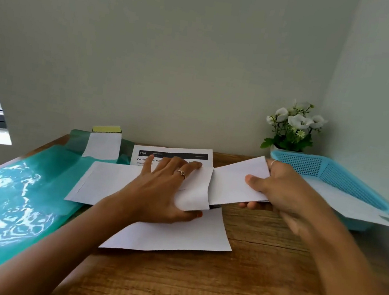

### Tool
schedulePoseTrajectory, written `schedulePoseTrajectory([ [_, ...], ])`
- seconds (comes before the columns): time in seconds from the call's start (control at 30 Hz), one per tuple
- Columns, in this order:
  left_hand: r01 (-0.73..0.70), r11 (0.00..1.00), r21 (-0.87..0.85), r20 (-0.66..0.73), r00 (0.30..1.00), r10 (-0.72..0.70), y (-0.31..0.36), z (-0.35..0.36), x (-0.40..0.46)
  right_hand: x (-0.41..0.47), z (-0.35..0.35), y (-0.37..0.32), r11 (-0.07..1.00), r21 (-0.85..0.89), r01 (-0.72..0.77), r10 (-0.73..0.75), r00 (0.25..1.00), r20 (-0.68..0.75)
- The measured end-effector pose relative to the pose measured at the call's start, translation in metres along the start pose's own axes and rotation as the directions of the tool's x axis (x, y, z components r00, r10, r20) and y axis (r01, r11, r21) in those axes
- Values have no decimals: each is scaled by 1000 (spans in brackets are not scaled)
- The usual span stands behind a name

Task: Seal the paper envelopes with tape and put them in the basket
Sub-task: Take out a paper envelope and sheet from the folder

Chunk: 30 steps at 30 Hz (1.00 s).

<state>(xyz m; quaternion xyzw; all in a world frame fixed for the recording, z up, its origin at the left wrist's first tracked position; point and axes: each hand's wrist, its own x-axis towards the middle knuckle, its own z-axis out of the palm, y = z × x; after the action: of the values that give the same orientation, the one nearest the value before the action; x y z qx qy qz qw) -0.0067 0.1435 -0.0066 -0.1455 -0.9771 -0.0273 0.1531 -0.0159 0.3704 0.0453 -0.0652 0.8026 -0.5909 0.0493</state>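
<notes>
**Handling two envelopes, one per hand**

Starting nearest: wooden surface [231, 288], one loose white sheet [176, 236] lying flat on it. Left hand [166, 188], thumb tucked under and fingers over the folded flap of one envelope [110, 180] – grip on that flap. Right hand [281, 191] pinches a second envelope [236, 180], lifted, thumb on top. One green plastic folder [8, 197] far left. Behind the hands, one printed page [175, 154]. One blue basket [328, 175] at right, white paper [354, 205] in it, count unclear. One flower pot [292, 128] at the back corner.
</notes>
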Motion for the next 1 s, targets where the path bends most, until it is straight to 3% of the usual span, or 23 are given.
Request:
schedulePoseTrajectory([
  [0.17,-8,997,76,-142,990,18,11,0,-3,-2,30,8,945,-299,131,-151,987,-46],
  [0.3,-13,991,136,-197,979,40,8,5,-5,-3,44,13,917,-356,182,-192,981,7],
  [0.57,-61,977,203,-267,957,116,10,11,-9,-6,49,18,994,-98,58,-53,997,57],
  [0.73,-84,965,249,-312,936,162,21,9,-11,-12,47,16,993,-117,-25,41,990,133],
  [0.87,-62,963,263,-327,933,149,19,9,-10,-12,49,13,991,-125,45,-29,992,124],
  [1.0,32,975,220,-383,922,56,11,-1,-12,-8,39,9,974,-151,169,-176,984,-34],
])
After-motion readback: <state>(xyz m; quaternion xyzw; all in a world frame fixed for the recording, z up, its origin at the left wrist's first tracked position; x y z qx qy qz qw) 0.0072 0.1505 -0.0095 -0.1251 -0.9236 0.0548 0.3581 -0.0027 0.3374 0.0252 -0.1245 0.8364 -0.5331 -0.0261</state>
